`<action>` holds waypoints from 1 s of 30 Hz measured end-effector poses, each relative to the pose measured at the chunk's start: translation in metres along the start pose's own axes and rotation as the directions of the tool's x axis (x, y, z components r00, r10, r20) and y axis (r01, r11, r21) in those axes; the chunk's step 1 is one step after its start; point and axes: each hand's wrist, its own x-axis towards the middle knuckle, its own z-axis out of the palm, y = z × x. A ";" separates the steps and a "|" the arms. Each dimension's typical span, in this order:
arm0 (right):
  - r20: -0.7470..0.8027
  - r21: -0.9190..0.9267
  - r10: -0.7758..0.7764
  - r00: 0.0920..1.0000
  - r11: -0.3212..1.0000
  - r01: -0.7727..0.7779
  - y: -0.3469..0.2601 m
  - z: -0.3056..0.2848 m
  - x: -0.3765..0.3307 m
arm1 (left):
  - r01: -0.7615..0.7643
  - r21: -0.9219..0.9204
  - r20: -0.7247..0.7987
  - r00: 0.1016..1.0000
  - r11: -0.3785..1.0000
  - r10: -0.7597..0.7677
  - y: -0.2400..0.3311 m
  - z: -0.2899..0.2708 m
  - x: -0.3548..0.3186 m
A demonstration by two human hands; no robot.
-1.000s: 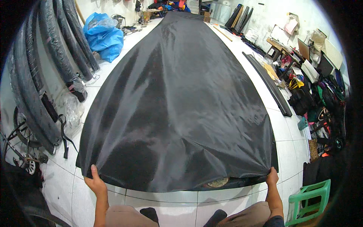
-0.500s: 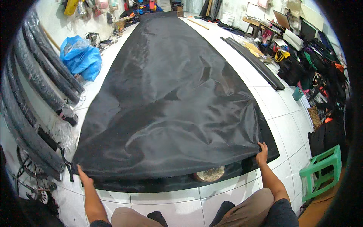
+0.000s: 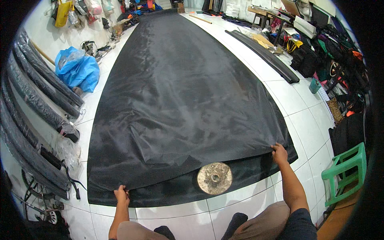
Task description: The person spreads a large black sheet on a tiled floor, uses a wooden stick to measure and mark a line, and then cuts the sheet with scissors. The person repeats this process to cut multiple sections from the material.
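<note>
A long sheet of black fabric [image 3: 192, 100] is spread over the floor, its top layer rippled close to me. My left hand [image 3: 122, 195] pinches this layer's near edge at the left. Farther right, my right hand [image 3: 279, 153] has its fingers closed on the same edge. Below that edge, a strip of a lower black layer [image 3: 168, 195] shows. On the strip rests a round, mottled, worn disc [image 3: 206, 182] with a raised ring at its centre, lying between my hands and nearer the right one.
Plastic-wrapped rolls [image 3: 40, 86] and a blue bag [image 3: 78, 70] line the left side. At right are a dark roll [image 3: 264, 56], a heap of bags and materials [image 3: 320, 54] and a green plastic stool [image 3: 346, 172]. White floor tiles [image 3: 298, 100] border the fabric.
My left hand has moved right and toward me along the fabric edge. The disc, partly covered before, is now fully exposed. Ripples in the top layer have shifted and smoothed at right.
</note>
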 end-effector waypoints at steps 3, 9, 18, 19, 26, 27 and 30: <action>-0.017 0.029 -0.089 0.996 0.996 0.090 -0.005 0.009 -0.012 | -0.029 -0.043 -0.111 0.994 0.999 0.024 0.004 -0.024 0.002; 0.048 0.017 -0.123 0.991 0.992 0.123 0.000 -0.002 -0.029 | -0.242 0.085 -0.343 0.904 0.966 0.257 0.002 -0.006 0.000; 0.411 0.058 -0.432 0.803 0.891 0.450 -0.215 -0.092 -0.045 | 0.240 -0.334 0.230 0.959 0.912 -0.168 -0.013 0.003 -0.031; 0.425 0.283 -0.574 0.700 0.818 0.500 -0.234 -0.085 -0.056 | 0.320 -0.313 0.308 0.925 0.894 -0.223 -0.019 0.025 -0.046; 0.288 0.148 -0.838 0.464 0.517 0.843 -0.281 -0.039 -0.083 | 0.243 0.053 0.373 0.895 0.969 -0.244 -0.022 0.043 -0.037; 0.279 0.127 -0.832 0.480 0.527 0.840 -0.286 -0.038 -0.078 | 0.266 0.046 0.391 0.882 0.963 -0.263 -0.017 0.040 -0.030; 0.308 0.131 -0.843 0.442 0.497 0.858 -0.261 -0.046 -0.088 | 0.315 0.062 0.365 0.876 0.947 -0.315 -0.022 0.052 -0.049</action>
